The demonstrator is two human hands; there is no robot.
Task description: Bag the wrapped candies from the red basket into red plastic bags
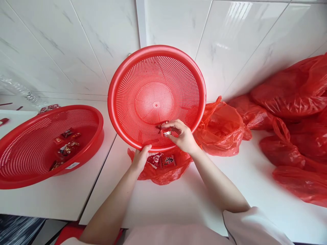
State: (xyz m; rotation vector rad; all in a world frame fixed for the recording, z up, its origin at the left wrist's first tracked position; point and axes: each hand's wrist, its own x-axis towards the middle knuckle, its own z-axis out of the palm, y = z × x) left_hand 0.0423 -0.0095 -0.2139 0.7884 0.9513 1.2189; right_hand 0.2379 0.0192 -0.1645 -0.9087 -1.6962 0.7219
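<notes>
My left hand (141,159) grips the near rim of a red plastic colander (156,98), which is tilted up so that its inside faces me. Reaching over the right side of that rim, my right hand (182,134) pinches a small red wrapped candy (166,131) between thumb and fingers. Another dark red wrapper (160,125) shows just behind the fingertips, partly hidden. Below the rim an open red plastic bag (163,177) lies on the table, with a red snack packet (168,161) and a red-and-white packet (154,160) in its mouth.
To the left stands a second red colander (84,163) holding several wrapped candies (67,148). An open red bag (222,129) sits right of the tilted colander, and several filled red bags (293,95) are piled farther right. A tiled wall (176,23) rises behind the white table (199,204).
</notes>
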